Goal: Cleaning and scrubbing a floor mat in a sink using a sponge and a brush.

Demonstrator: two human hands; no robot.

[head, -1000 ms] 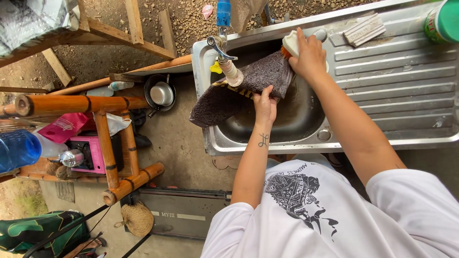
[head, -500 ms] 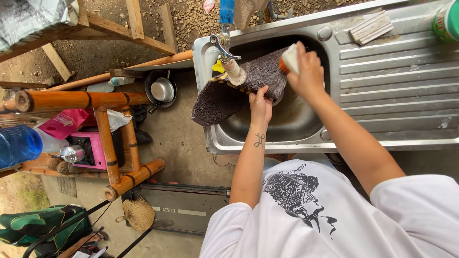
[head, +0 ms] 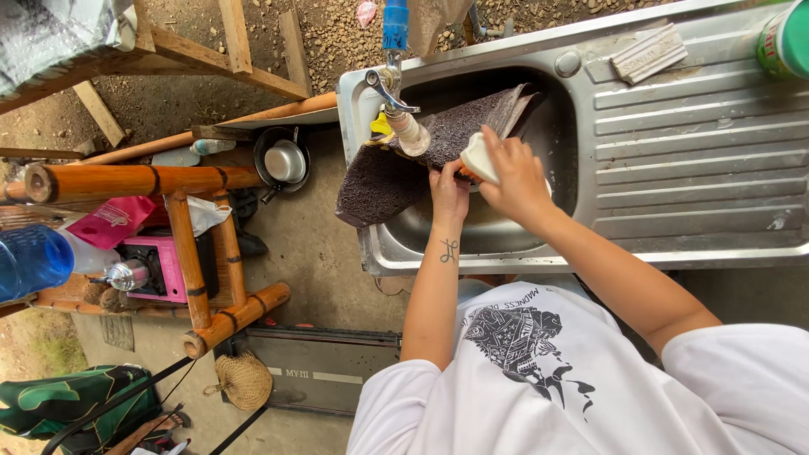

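Note:
A dark, coarse mat (head: 383, 177) lies draped over the left rim of a steel sink (head: 539, 253), partly inside the basin. My left hand (head: 448, 192) grips the mat's near edge. My right hand (head: 516, 179) holds a white scrub brush (head: 477, 157) with orange bristles, pressed against the mat just right of my left hand. A tap (head: 394, 88) with a blue top hangs over the mat.
The sink's ribbed drainboard (head: 699, 135) extends right, with a grey block (head: 647, 52) and a green container (head: 788, 38) on it. Left stands a bamboo frame (head: 190, 244) with a pink appliance (head: 164, 270), a small pot (head: 285, 162) and a blue bottle (head: 32, 261).
My right hand has drawn the brush across the mat from its far right end toward me and left. My left hand has kept its grip on the near edge.

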